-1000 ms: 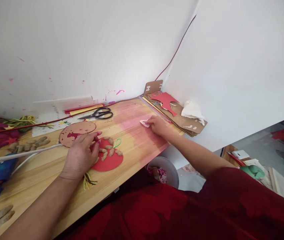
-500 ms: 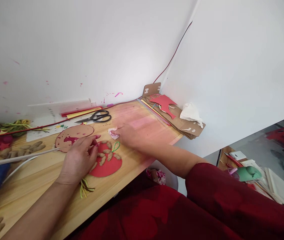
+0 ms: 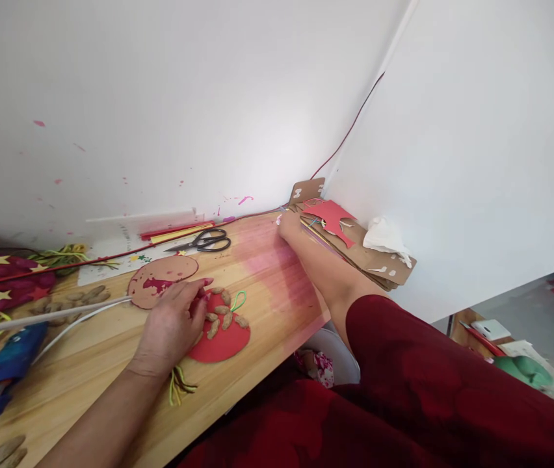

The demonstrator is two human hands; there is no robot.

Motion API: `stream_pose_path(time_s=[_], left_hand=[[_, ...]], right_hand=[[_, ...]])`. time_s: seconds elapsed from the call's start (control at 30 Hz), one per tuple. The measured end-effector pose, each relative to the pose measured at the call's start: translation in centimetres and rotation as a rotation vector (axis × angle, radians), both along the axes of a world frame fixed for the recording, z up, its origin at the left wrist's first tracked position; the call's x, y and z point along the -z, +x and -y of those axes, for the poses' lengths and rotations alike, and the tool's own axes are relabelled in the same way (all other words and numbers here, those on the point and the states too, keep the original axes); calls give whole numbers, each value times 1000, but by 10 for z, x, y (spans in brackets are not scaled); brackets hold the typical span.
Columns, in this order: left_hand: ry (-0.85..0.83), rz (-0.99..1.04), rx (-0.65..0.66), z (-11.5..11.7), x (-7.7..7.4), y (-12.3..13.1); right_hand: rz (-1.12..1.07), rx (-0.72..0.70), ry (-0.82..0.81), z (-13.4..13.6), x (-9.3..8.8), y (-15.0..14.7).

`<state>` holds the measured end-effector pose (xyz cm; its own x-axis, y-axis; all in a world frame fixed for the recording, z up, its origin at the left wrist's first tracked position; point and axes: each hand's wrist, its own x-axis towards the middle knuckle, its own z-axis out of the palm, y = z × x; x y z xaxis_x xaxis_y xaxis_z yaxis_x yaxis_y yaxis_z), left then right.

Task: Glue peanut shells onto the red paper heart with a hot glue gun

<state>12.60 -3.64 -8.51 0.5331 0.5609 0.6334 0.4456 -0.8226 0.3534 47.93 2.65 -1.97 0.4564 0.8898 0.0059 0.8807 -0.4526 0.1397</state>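
Observation:
My left hand [image 3: 172,322] rests over the left edge of a red paper cutout [image 3: 225,346], fingers loosely bent and apart. Unshelled peanuts [image 3: 227,320] lie on the cutout, and a green yarn loop [image 3: 239,300] sticks out from its upper right. Yellow and dark yarn strands [image 3: 178,388] hang below it. My right hand [image 3: 289,225] reaches to the table's back right corner, closed on a crumpled tissue [image 3: 278,220] that mostly hides behind the fingers. Pink wet-looking stain [image 3: 277,273] covers the wood there. A round brown cutout [image 3: 164,281] with dark red patches lies beyond my left hand.
Black scissors [image 3: 203,240] lie near the wall. Stacked cardboard [image 3: 372,260] with red paper scraps [image 3: 330,214] and a white tissue [image 3: 385,239] stands at right. A blue glue gun [image 3: 4,370], its white cord, and more peanuts [image 3: 75,297] are at left. A bin [image 3: 342,354] is below the edge.
My right hand has moved away with the tissue, from beside the red cutout to the back corner by the cardboard. My left hand stays at the cutout; the view has shifted slightly.

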Motion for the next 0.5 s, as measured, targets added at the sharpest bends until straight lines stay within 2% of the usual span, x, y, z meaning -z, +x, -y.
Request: stream_pose_path(time_s=[0.1,0.23,0.3,0.37,0.5], left_hand=[[-3,7,1,-1,1,0],[-7,17,5,-2,1,-2],[-7,18,-3,-2,0,-3],[-2,22,-14,-2,-1,-4],[-21,13,-18,0,-1,-2]], right_hand=[[-42,-110,-11,-14,9,-33],[-111,-342,-14,1,23,-61],[-115,-397,-15,13,24,-56],[-91,-378,-22,19,17,-38],[10,-192,-35,4,-2,-2]])
